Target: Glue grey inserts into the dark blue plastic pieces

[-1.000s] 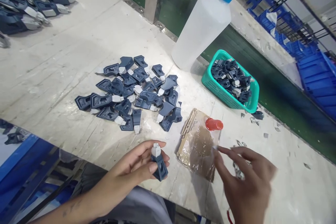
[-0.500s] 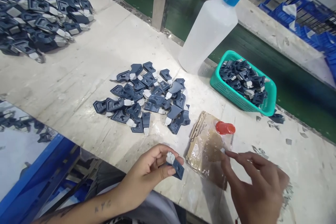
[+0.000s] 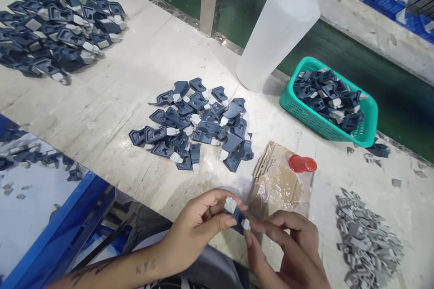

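Half a second ago I had the right hand (image 3: 288, 244) over the cardboard pad (image 3: 264, 189); now I see it close beside the left hand (image 3: 201, 223), above the near edge of the tabletop (image 3: 118, 81). Its thumb and forefinger are drawn together on a small pale piece (image 3: 246, 225), which has come from over the pad to the dark blue part (image 3: 238, 219). The left hand's thumb and curled fingers keep their grip on that part, its grey tip pointing up. I cannot tell whether the pale piece is seated or only touching. With the right hand moved aside, I see far more of a heap of small grey pieces (image 3: 368, 239) toward the near edge on the right.

The blue part looks like smooth, matte moulded plastic. The pad is ragged brown cardboard with corrugated layers at one side and a wet, glossy film on top; a tapered red cap (image 3: 303, 164) lies on it. Angular, hollowed blue parts with pale tips (image 3: 205, 126) spread mid-tabletop. Toward the far edge stand a translucent bottle (image 3: 278, 36) with a blue top and a perforated green basket (image 3: 318, 126) filled with similar parts
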A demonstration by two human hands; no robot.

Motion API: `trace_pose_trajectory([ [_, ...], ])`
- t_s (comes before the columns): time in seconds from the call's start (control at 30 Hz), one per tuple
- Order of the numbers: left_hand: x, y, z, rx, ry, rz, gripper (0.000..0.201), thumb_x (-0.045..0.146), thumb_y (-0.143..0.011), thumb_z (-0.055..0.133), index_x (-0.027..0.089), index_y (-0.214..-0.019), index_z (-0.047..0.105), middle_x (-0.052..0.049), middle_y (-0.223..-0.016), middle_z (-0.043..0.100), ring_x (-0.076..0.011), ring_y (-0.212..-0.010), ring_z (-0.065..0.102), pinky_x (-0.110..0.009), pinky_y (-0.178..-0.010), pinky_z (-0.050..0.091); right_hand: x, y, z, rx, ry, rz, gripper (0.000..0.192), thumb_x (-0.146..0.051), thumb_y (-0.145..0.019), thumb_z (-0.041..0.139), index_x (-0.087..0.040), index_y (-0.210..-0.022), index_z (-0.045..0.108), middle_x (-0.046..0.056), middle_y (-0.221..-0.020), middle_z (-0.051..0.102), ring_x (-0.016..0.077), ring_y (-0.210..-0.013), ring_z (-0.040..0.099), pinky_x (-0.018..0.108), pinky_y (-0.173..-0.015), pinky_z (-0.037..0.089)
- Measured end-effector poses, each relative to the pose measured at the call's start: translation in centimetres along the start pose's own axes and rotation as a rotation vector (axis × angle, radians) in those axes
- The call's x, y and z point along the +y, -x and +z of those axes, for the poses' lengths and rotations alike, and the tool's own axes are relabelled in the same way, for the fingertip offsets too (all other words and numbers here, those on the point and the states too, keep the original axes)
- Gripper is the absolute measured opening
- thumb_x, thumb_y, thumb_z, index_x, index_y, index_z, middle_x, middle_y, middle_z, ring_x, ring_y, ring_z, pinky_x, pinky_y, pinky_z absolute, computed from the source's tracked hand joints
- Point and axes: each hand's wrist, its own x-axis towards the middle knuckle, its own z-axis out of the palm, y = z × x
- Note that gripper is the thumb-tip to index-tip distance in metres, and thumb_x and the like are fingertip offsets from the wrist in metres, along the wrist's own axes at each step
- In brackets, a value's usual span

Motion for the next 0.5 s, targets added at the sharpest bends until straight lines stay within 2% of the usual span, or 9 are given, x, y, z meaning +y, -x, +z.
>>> trace_pose_trajectory([
  [0.1, 0.1, 0.1, -0.1, -0.009, 0.012, -0.003, 0.017, 0.016, -0.077, 0.060, 0.022, -0.092, 0.065, -0.001, -0.094, 0.071, -0.0121, -0.070, 0.055, -0.022, -0.067, 0.043, 0.6, 0.1, 0.0, -0.026, 0.024, -0.026, 0.023, -0.015, -0.070, 0.068, -0.019, -0.092, 0.060, 0.005, -0.089, 0.049, 0.0165, -0.084, 0.049, 0.030, -0.068, 0.043],
  [0.27, -0.2, 0.2, -0.2, -0.026, 0.009, 0.008, 0.017, 0.016, -0.079, 0.059, 0.023, -0.092, 0.065, 0.000, -0.096, 0.071, -0.0117, -0.073, 0.056, -0.021, -0.068, 0.042, 0.8, -0.2, -0.6, -0.100, 0.080, -0.024, 0.018, -0.019, -0.073, 0.066, -0.021, -0.090, 0.061, 0.005, -0.089, 0.048, 0.0160, -0.085, 0.048, 0.029, -0.068, 0.043],
  [0.37, -0.5, 0.2, -0.3, -0.025, -0.021, 0.029, 0.015, 0.019, -0.079, 0.060, 0.022, -0.092, 0.066, -0.001, -0.093, 0.070, -0.0126, -0.069, 0.055, -0.023, -0.064, 0.041, 0.5, -0.3, -0.9, -0.191, 0.129, -0.129, 0.020, -0.017, -0.074, 0.065, -0.021, -0.093, 0.062, 0.005, -0.088, 0.049, 0.0158, -0.084, 0.048, 0.028, -0.070, 0.042],
  [0.43, -0.7, 0.2, -0.3, -0.012, -0.030, 0.038, 0.014, 0.021, -0.080, 0.060, 0.023, -0.092, 0.067, -0.001, -0.092, 0.070, -0.0130, -0.070, 0.055, -0.023, -0.065, 0.041, 0.0, -0.2, -0.7, -0.187, 0.197, -0.188, 0.023, -0.013, -0.074, 0.064, -0.020, -0.097, 0.062, 0.005, -0.087, 0.051, 0.0161, -0.082, 0.047, 0.030, -0.072, 0.041],
  [0.5, -0.8, 0.2, -0.4, 0.001, -0.017, 0.043, 0.013, 0.021, -0.081, 0.059, 0.023, -0.091, 0.067, 0.000, -0.091, 0.069, -0.0127, -0.070, 0.054, -0.023, -0.065, 0.041, -0.7, 0.2, -0.3, -0.143, 0.234, -0.154, 0.024, -0.012, -0.077, 0.060, -0.019, -0.099, 0.062, 0.005, -0.087, 0.053, 0.0169, -0.083, 0.046, 0.031, -0.073, 0.041],
])
